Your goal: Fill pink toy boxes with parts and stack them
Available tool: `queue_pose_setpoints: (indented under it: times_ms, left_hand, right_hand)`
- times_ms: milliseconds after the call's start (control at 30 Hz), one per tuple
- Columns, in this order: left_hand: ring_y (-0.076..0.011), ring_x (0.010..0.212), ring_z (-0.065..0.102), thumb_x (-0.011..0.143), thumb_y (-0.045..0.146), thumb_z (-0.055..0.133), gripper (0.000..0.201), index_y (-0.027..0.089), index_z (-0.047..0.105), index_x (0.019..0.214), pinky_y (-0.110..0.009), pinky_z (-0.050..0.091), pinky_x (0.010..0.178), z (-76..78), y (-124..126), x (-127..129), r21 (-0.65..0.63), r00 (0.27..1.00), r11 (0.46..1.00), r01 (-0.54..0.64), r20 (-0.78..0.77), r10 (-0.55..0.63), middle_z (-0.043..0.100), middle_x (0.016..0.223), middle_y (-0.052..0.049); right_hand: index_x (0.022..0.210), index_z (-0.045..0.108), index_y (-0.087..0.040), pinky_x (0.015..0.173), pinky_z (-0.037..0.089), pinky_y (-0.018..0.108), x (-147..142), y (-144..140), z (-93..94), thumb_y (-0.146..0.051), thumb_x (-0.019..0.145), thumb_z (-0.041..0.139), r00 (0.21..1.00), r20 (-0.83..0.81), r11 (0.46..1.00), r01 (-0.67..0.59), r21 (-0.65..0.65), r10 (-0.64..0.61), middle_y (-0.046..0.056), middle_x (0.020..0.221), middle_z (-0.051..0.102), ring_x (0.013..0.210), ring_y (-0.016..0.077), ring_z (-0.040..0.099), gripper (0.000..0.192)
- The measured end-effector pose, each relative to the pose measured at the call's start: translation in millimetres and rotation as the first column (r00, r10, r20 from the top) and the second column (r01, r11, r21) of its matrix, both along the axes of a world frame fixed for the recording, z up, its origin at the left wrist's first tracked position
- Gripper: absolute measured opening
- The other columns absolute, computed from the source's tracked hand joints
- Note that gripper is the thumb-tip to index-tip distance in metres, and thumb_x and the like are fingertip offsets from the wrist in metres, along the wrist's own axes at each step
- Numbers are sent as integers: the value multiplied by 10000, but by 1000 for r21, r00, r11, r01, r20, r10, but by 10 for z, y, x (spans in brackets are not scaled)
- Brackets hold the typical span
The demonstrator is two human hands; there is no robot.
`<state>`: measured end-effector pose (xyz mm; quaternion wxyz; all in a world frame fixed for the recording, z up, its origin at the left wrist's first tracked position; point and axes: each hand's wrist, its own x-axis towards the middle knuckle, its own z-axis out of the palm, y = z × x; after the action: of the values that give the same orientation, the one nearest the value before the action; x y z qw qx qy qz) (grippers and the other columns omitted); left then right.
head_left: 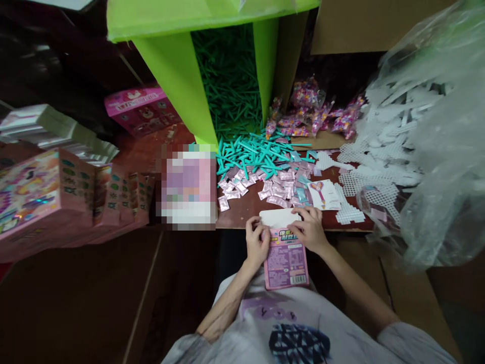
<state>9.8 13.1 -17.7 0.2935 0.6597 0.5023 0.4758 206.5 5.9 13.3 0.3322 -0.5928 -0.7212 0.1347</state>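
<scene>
A pink and purple cardboard box (286, 265) with printed text and a barcode is between my hands at the table's front edge, close to my shirt. Its white top flap (276, 218) stands up at the far end. My left hand (258, 241) is closed on the box's upper left corner, its thumb against the side. With curled fingers, my right hand (311, 231) grips the upper right corner by the flap. Just beyond lie small pink sachets (278, 188) and a white printed card (324, 195).
Teal plastic sticks (250, 154) spill from a lime-green bin (170, 76). Bags of colourful beads (306, 96) sit behind them. White mesh paddles (394, 131) and a clear plastic bag (443, 177) are at right. Pink boxes (76, 187) are stacked at left; a pixelated patch hides something (189, 187).
</scene>
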Motion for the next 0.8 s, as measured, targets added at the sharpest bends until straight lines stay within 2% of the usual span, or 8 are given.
queue_pose_setpoints:
  times_ms: [100, 200, 333, 433, 533, 633, 733, 800]
  left_hand:
    - [-208, 1021, 553, 880, 294, 513, 235, 193, 603, 1072, -370, 438, 917, 56, -67, 57, -145, 968, 989, -14, 247, 50, 572, 1086, -99]
    - [-194, 995, 582, 894, 365, 487, 337, 202, 564, 1179, -328, 452, 897, 194, -57, 86, -347, 855, 938, -11, 484, 189, 608, 1088, -86]
    - [-196, 1122, 541, 838, 346, 559, 393, 233, 552, 1215, -283, 425, 931, 411, 93, -14, -466, 766, 853, 236, 629, 132, 575, 1244, -54]
    - [-185, 976, 595, 759, 280, 570, 337, 202, 606, 1085, -258, 465, 802, 505, 161, -181, -578, 736, 719, 385, 663, 139, 629, 1108, -37]
    - [-138, 695, 585, 614, 172, 540, 407, 211, 585, 1017, -221, 439, 580, 528, 118, -356, -609, 736, 705, 363, 651, 184, 635, 863, 2]
    - [-121, 572, 542, 568, 143, 511, 446, 223, 574, 1002, -210, 387, 480, 488, 33, -466, -571, 778, 780, 255, 601, 185, 622, 752, 16]
    - [-156, 648, 610, 680, 212, 555, 110, 187, 591, 780, -260, 479, 585, 407, -31, -499, -496, 801, 846, 196, 579, 154, 650, 747, -19]
    - [-194, 747, 662, 753, 275, 593, 172, 167, 545, 628, -326, 522, 706, 364, -57, -492, -425, 790, 883, 197, 602, 113, 672, 809, -53]
  right_hand:
    - [1015, 633, -226, 939, 402, 461, -206, -153, -101, -299, 842, 572, 887, -380, 938, 326, 119, -261, 83, 1133, 548, 1069, 235, 506, 197]
    - [1138, 559, -209, 949, 427, 427, -381, -219, -106, -349, 865, 521, 587, -739, 855, 517, 27, -332, 95, 1160, 538, 1083, 219, 534, 309]
    - [1072, 607, -179, 900, 454, 382, -539, -215, -75, -428, 825, 544, 148, -868, 814, 450, -368, -474, 81, 1087, 624, 1007, 206, 588, 356]
    - [971, 638, -186, 870, 468, 349, -663, -249, -92, -374, 672, 692, -44, -817, 740, 398, -542, -575, 51, 1051, 653, 980, 202, 603, 357]
    - [962, 641, -215, 828, 488, 314, -769, -301, -48, -327, 638, 708, -72, -809, 750, 336, -570, -583, 24, 1052, 665, 954, 190, 623, 349]
    - [963, 654, -209, 729, 517, 314, -806, -305, 59, -318, 670, 648, 17, -790, 790, 28, -612, -613, 38, 977, 700, 881, 213, 657, 313]
    - [858, 669, -189, 695, 532, 335, -795, -275, 119, -250, 638, 615, 172, -796, 774, -185, -605, -580, 64, 959, 714, 862, 248, 673, 235]
    - [773, 671, -185, 757, 533, 358, -792, -268, 107, -264, 677, 590, 232, -836, 821, -186, -540, -497, 74, 1039, 698, 902, 253, 670, 148]
